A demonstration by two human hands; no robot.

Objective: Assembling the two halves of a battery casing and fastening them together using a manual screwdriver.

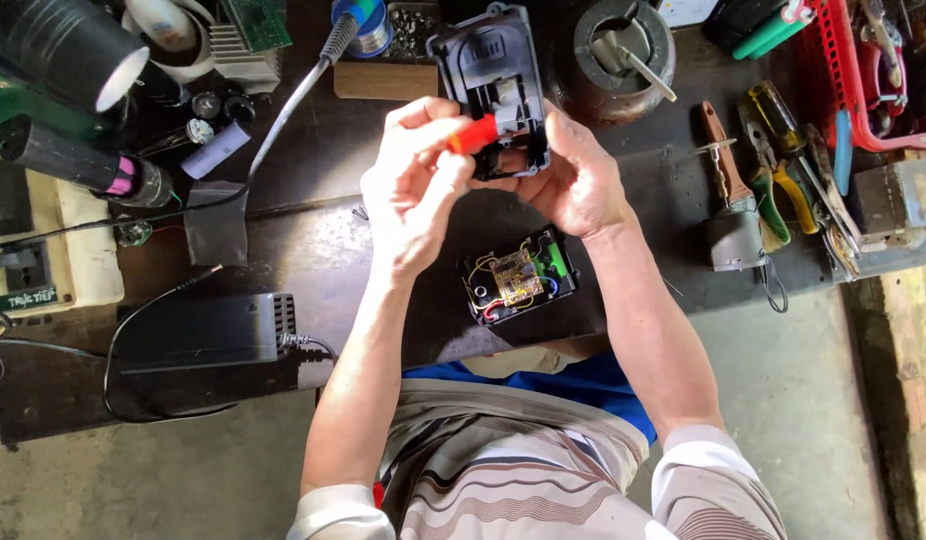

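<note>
Left hand (415,185) pinches red clip (472,134), fingers closed on it, at black plastic housing shell (491,85). Right hand (573,180) grips shell's lower edge, raised above dark workbench (313,240). Judgement: case already split, clip mid-fit or mid-removal, can't tell which. Open battery base with circuit board (518,277) lies just below hands. Pliers (773,170) right, well apart; black power adapter (208,330) left. Bench edge near torso; free room only between the two.
</note>
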